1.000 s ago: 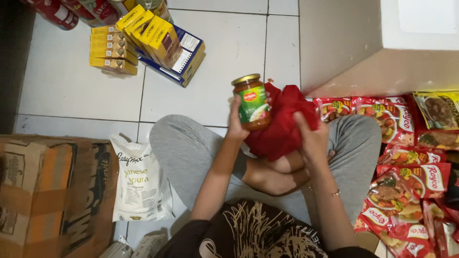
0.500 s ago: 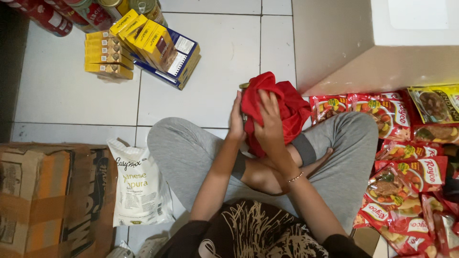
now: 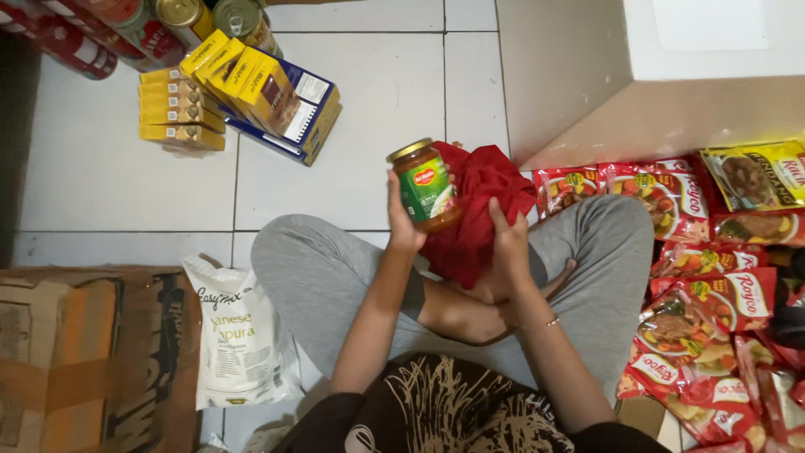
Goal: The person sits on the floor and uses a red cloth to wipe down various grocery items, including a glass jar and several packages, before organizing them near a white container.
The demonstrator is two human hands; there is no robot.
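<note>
The left hand [image 3: 404,220] has its fingers clamped on a glass jar [image 3: 425,186] of orange-brown sauce with a gold lid and green label, held tilted above the lap, while the right hand [image 3: 509,243] fingers grip a red cloth [image 3: 478,210] touching the jar's far side. Beyond the fingers lie yellow boxes [image 3: 239,80] on a blue carton [image 3: 312,113]; red sachets [image 3: 713,294] spread on the floor to the right, and a white bag [image 3: 243,335] lies to the left.

A person sits cross-legged on a tiled floor [image 3: 369,109]. The left hand [image 3: 403,220] holds up a glass jar [image 3: 425,186] with a gold lid and green label, tilted slightly. The right hand [image 3: 509,243] grips a red cloth [image 3: 478,210] just beside the jar. Red packets [image 3: 696,302] lie at the right, yellow boxes [image 3: 210,92] ahead, and a white bag [image 3: 243,335] beside a cardboard box [image 3: 84,361] at the left.
</note>
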